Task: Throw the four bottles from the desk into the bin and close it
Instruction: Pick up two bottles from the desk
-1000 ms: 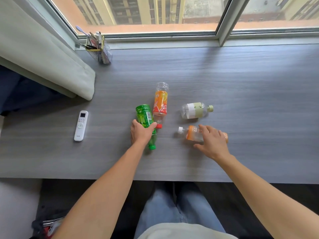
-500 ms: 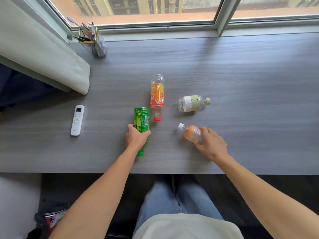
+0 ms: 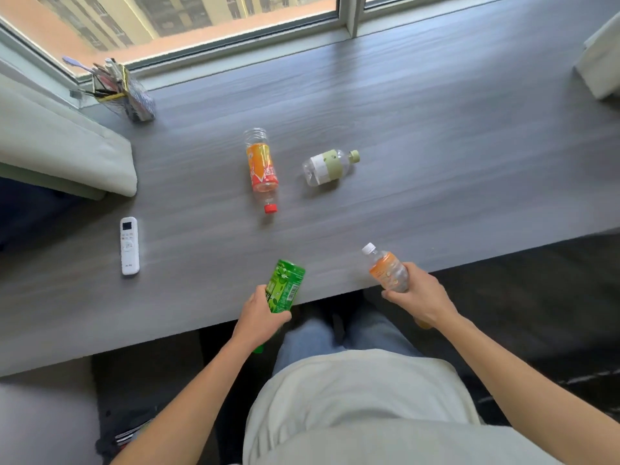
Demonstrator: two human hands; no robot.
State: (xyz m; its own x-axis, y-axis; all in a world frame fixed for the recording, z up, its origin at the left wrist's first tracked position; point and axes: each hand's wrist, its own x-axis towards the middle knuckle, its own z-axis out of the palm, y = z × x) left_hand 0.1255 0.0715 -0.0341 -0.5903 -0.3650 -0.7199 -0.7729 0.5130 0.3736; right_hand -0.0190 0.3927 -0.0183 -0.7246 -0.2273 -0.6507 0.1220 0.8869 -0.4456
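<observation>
Left hand (image 3: 260, 313) gripping green bottle (image 3: 285, 286), right hand (image 3: 421, 297) gripping orange bottle (image 3: 389, 271)

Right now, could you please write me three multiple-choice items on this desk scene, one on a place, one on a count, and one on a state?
1. Where does the white remote lie?
A. On the desk, left of the bottles
B. On the window sill
C. In the person's lap

2. How many bottles lie loose on the desk, in no hand?
A. Four
B. Two
C. None

3. What is the left hand doing?
A. Resting flat on the desk
B. Pressing the remote
C. Gripping the green bottle

Answers:
1. A: the remote sits on the desk's left part.
2. B: only the red-capped orange bottle and the pale green-capped bottle lie there; the right hand holds the small white-capped bottle.
3. C: its fingers wrap the green bottle.
</observation>
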